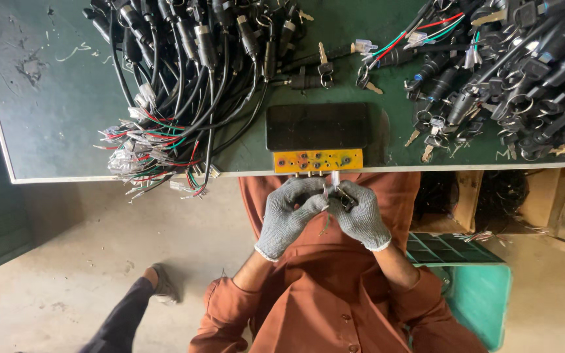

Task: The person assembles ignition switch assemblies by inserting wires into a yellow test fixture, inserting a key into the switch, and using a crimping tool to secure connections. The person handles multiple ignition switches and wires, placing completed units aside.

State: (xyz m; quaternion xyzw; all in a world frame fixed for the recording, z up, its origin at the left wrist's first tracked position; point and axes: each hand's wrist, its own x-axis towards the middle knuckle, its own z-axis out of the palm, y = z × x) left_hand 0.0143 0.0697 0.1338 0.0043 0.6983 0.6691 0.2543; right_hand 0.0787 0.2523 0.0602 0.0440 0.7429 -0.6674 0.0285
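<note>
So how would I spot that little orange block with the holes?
Find the green table and follow its near edge to the middle, above the gloved hands. The orange block sits there against a black slab, the only flat orange piece among black cables.

both hands (325,212) are covered in grey knitted cloth gloves — rough, matt. the table (53,98) is topped in scuffed matt green; black cables (184,72) look like smooth plastic — keys (324,60) of shiny metal.
</note>
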